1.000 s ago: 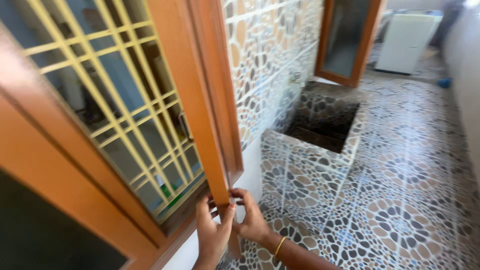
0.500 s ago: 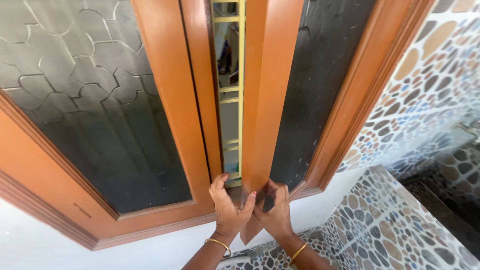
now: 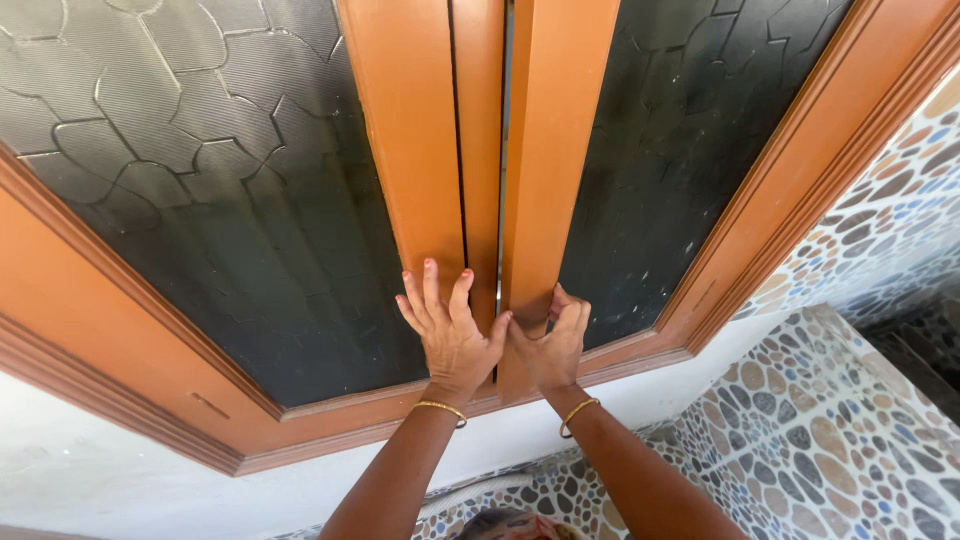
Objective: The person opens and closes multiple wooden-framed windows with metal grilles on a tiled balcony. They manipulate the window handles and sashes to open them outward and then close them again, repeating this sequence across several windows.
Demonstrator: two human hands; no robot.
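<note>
A: Where are your hands right now?

B: Both sit low in the middle of the frame, at the meeting edge of the two window shutters. Your left hand (image 3: 445, 335) lies flat on the left orange wooden shutter with dark patterned glass (image 3: 405, 160), fingers (image 3: 430, 285) spread wide and pointing up, gripping nothing. A flat palm like that reads as pressing the leaf toward the frame rather than pulling it.

A: And the right one?

B: Your right hand (image 3: 555, 345) is on the right orange wooden shutter with dark textured glass (image 3: 560, 150), fingers (image 3: 572, 318) curled narrowly against the lower end of its stile. Whether they wrap round the edge or only press on its face, I cannot tell. The thumbs of both hands nearly touch at the seam.

A: How do the shutters stand?

B: Almost together; a thin bright slit (image 3: 506, 150) runs up the centre between them, so they are not quite flush. You hold them near the bottom rail, likely because that is the part within your reach.

A: What else is around?

B: The orange wooden outer window frame (image 3: 760, 230) slants across the right, a white plastered wall strip (image 3: 120, 470) runs below the sill at lower left, and pebble-patterned tiling (image 3: 830, 430) fills the lower right. A thin gold bangle (image 3: 440, 407) circles each wrist.
</note>
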